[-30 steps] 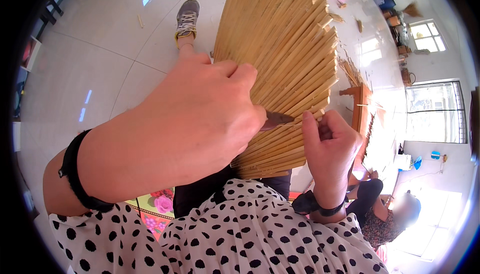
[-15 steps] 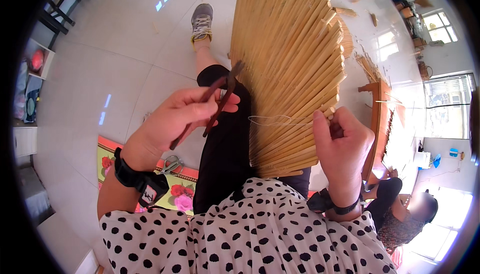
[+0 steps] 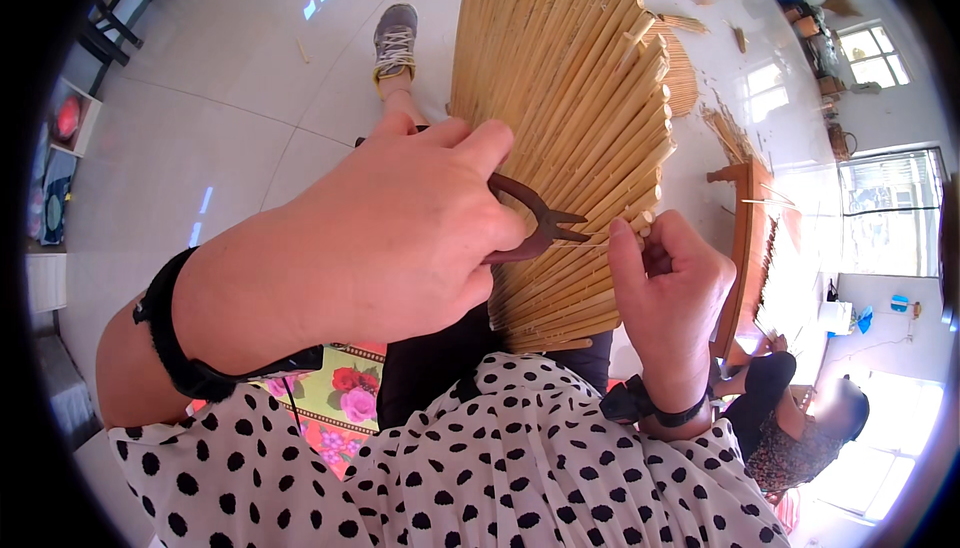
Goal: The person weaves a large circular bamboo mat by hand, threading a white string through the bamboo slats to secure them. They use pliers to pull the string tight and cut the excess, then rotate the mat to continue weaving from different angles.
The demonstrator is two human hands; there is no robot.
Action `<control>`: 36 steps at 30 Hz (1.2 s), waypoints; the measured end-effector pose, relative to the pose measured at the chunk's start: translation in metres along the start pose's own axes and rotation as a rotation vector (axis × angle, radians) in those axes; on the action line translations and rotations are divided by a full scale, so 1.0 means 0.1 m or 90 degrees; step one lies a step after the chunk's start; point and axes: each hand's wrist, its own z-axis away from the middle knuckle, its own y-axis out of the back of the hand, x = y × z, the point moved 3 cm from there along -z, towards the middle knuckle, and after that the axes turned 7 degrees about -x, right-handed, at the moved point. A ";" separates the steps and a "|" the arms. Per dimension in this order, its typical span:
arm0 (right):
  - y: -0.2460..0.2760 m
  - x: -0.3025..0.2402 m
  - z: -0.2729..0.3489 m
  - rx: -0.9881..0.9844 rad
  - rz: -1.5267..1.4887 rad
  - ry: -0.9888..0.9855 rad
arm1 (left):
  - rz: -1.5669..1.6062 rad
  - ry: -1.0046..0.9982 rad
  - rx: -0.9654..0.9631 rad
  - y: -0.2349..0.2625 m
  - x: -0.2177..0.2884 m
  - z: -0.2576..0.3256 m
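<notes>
A mat of thin reed sticks [image 3: 565, 98] stands against my legs, bundled in a fan with the cut ends along its right edge. My left hand [image 3: 410, 223] is closed round a pair of dark, rusty pliers [image 3: 545, 223]. Their jaws are parted and lie over the sticks, pointing at my right hand. Closed beside the mat's lower right edge, my right hand [image 3: 675, 288] pinches a stick end between thumb and fingers. A thin wire runs across the sticks toward that thumb; whether the fingers also grip it, I cannot tell.
A flowered cloth [image 3: 345, 388] lies on the floor at lower left. To the right are a wooden frame [image 3: 740, 248], loose sticks [image 3: 730, 133] and another person [image 3: 800, 428] sitting. My shoe [image 3: 396, 43] rests on the tiled floor ahead.
My left hand has swung right and forward, bringing the pliers from above my leg to over the mat near my right hand. The right hand keeps its pinch.
</notes>
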 end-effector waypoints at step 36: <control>-0.11 -0.21 -0.01 -0.009 -0.018 0.126 | -0.104 0.001 -0.034 0.14 0.17 0.24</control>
